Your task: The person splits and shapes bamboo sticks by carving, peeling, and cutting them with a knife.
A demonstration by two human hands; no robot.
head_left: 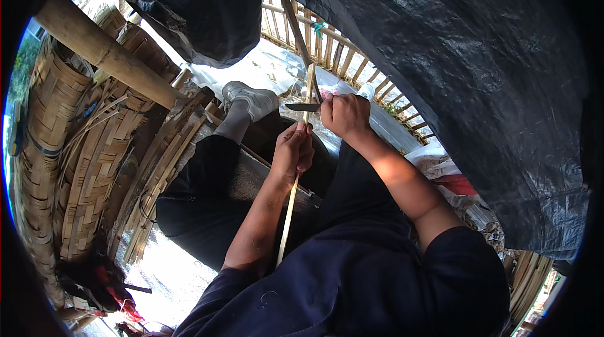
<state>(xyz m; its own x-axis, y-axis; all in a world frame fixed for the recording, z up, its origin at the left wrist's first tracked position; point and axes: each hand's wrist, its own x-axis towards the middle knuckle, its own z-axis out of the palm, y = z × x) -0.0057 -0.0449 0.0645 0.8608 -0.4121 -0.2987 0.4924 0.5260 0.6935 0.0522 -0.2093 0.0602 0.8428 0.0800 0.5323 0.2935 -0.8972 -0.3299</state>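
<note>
A long, pale bamboo strip (289, 214) runs from near my waist up past my knees. My left hand (293, 151) is closed around it at about its middle, thumb on top. In my right hand (346, 115) is a knife, its handle hidden in my fist. The dark knife blade (302, 107) points left and lies across the strip just above my left hand. Beyond the blade, the upper end of the strip meets a darker stick (290, 16) that slants up and away.
Rolled woven bamboo mats (47, 104) and split slats stand on the left under a thick bamboo pole (104, 51). Black plastic sheeting (465, 73) hangs at the right and top. A bamboo slat fence (340, 54) stands ahead. My shoe (251, 99) rests beyond my bent left leg.
</note>
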